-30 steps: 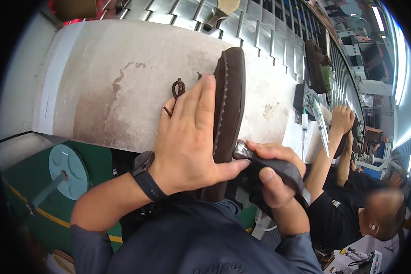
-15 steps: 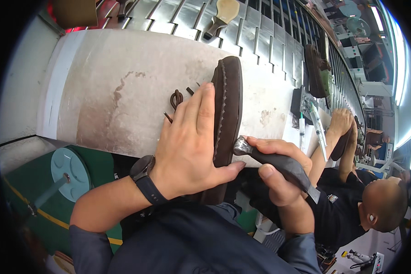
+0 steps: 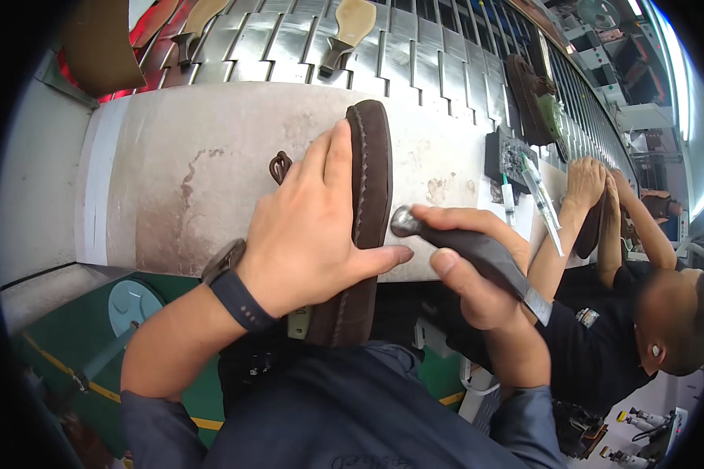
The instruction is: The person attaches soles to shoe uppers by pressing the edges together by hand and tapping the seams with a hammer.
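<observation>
My left hand point(image 3: 301, 215) lies over the upper of a dark brown shoe point(image 3: 373, 160), fingers spread along it and thumb across the sole's edge. The shoe is tipped on its side, toe away from me, with a light stitched seam along its rim. A green patch point(image 3: 298, 323) shows inside near the heel end. In my right hand point(image 3: 485, 273) is a short dark hammer point(image 3: 477, 259), its rounded metal head close beside the sole and its flat metal end by my wrist. A brown lace point(image 3: 280, 166) loops out beyond my left fingers.
The stained pale worktop point(image 3: 156, 172) borders a slatted metal conveyor point(image 3: 289, 39) carrying a wooden-handled brush-like tool point(image 3: 352, 27) and another brown shoe point(image 3: 530, 102). Syringes point(image 3: 541, 195) lie by a black block point(image 3: 508, 156). At right a co-worker's hands point(image 3: 590, 184) hold a dark shoe.
The hammer's head has come slightly away from the sole, where it overlapped the edge before. My view has shifted, so shoe and hands sit further left in the picture.
</observation>
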{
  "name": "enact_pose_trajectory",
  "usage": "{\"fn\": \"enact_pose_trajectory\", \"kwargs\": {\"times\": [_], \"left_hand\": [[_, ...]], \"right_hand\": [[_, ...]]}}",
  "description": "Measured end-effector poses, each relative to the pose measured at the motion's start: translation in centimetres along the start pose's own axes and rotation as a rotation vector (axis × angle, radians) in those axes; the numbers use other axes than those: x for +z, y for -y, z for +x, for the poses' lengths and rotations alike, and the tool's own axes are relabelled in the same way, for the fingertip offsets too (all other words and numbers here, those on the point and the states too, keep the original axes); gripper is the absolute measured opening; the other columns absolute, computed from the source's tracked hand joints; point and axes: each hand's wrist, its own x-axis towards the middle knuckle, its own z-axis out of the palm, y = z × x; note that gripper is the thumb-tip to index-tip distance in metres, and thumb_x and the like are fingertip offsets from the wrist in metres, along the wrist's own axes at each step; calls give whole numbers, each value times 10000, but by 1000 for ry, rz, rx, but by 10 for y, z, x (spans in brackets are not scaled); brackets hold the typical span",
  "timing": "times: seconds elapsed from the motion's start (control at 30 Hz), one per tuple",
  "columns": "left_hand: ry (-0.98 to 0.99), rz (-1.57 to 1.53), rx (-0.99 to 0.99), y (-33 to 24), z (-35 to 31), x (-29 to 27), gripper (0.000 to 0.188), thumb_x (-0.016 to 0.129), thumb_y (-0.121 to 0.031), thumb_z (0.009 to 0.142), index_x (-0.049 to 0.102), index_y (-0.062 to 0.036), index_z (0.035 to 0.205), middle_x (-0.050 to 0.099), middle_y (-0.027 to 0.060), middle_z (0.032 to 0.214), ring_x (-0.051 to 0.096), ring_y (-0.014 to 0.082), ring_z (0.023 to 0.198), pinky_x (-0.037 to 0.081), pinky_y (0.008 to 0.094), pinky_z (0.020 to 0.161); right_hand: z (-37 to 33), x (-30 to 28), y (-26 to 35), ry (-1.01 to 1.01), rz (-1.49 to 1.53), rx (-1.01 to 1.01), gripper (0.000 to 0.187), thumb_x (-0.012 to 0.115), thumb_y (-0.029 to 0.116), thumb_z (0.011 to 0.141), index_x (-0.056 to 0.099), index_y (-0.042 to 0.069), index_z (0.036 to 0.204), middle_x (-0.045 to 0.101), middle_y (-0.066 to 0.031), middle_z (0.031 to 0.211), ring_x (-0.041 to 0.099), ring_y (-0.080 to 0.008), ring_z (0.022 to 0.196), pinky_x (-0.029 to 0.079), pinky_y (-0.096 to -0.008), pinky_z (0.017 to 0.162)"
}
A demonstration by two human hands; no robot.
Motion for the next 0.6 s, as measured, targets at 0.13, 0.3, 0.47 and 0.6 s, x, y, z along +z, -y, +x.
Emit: {"fn": "enact_pose_trajectory", "kwargs": {"times": [0.13, 0.3, 0.47, 0.6], "left_hand": [[62, -101, -31, 0, 6, -1, 1310, 949, -443, 746, 184, 124, 1646, 445, 346, 1571, 515, 499, 1418, 489, 506, 1143], [75, -92, -36, 0, 9, 1, 1328, 963, -376, 706, 173, 129, 1647, 439, 361, 1567, 520, 527, 1394, 521, 517, 1095], [164, -68, -86, -14, 17, -5, 1335, 957, -355, 691, 165, 153, 1637, 442, 378, 1549, 550, 528, 1349, 569, 519, 1011], [165, -21, -72, -15, 19, -7, 1314, 943, -347, 710, 159, 162, 1634, 443, 386, 1541, 560, 528, 1335, 570, 518, 1012]], "right_hand": [[-1, 3, -27, -113, 193, -92, 338, 720, -21, 955, 671, -88, 1283, 739, -265, 1307, 707, -295, 1254, 524, -409, 1128], [7, -4, -37, -32, 53, -152, 333, 732, -20, 933, 668, -85, 1253, 750, -275, 1237, 718, -340, 1243, 549, -448, 1091], [63, -28, 12, 272, -356, -256, 285, 856, 35, 785, 767, -12, 1052, 804, -180, 1018, 815, -322, 967, 652, -372, 877], [104, -32, 45, 491, -485, -72, 297, 825, 131, 710, 803, -50, 944, 803, -185, 879, 807, -307, 807, 621, -333, 764]]}}
